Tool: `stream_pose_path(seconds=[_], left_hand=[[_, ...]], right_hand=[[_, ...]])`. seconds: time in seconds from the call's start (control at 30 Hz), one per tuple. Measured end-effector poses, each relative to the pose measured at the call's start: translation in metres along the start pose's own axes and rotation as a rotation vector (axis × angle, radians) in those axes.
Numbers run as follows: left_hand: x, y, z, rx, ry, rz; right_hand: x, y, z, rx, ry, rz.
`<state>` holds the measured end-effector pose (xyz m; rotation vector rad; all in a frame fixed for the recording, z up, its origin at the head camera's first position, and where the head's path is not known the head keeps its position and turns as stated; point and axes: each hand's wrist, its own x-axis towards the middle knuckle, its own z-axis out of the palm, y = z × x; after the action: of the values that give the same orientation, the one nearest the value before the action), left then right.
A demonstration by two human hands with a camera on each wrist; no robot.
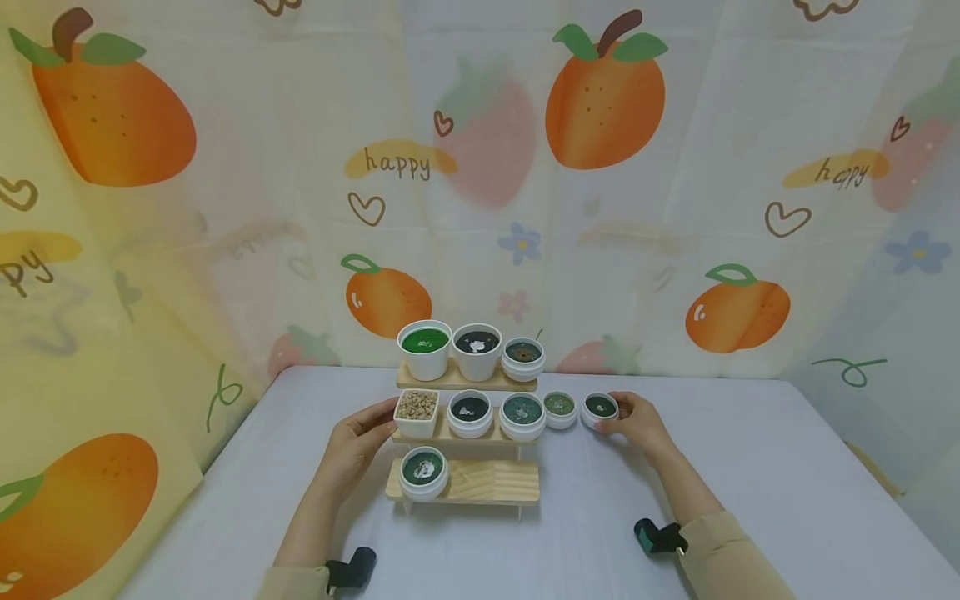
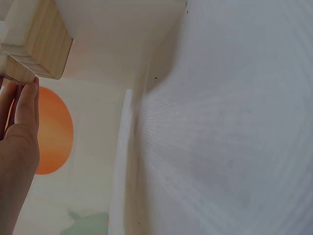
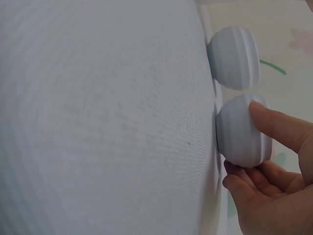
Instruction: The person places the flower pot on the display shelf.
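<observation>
My right hand [image 1: 637, 421] pinches a small white ribbed pot [image 3: 242, 132] with a dark green top, thumb on one side and fingers on the other. It stands on the white table beside a similar pot [image 1: 559, 410]. My left hand [image 1: 352, 442] is at the left end of the middle board of a wooden tiered stand [image 1: 487, 481], next to a square white pot [image 1: 416, 414] of pale pebbles. In the left wrist view its fairly straight fingers [image 2: 25, 105] touch the end of that board [image 2: 18, 72].
On the top board [image 1: 465, 379] stand two taller white cups [image 1: 426, 354] and a low round pot [image 1: 522, 358]. Two round pots [image 1: 470, 414] share the middle board. One pot [image 1: 423, 472] sits at the left of the bottom board. A fruit-printed cloth [image 1: 480, 233] hangs behind.
</observation>
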<state>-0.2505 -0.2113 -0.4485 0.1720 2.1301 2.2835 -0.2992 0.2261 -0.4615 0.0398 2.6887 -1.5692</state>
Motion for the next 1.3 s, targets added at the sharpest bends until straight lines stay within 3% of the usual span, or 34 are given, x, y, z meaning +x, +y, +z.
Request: stream_pose_path(seconds=[0.33, 0.87, 1.3], left_hand=[[0.0, -0.001, 0.0, -0.005, 0.003, -0.003], [0.003, -0.001, -0.001, 0.01, -0.001, -0.001], [0.002, -0.002, -0.002, 0.013, 0.006, 0.007]], right_hand=[[-0.001, -0.002, -0.001, 0.007, 0.025, 0.041], [-0.006, -0.021, -0.009, 0.051, 0.065, 0.03], [-0.014, -0.037, -0.015, 0.101, 0.067, -0.056]])
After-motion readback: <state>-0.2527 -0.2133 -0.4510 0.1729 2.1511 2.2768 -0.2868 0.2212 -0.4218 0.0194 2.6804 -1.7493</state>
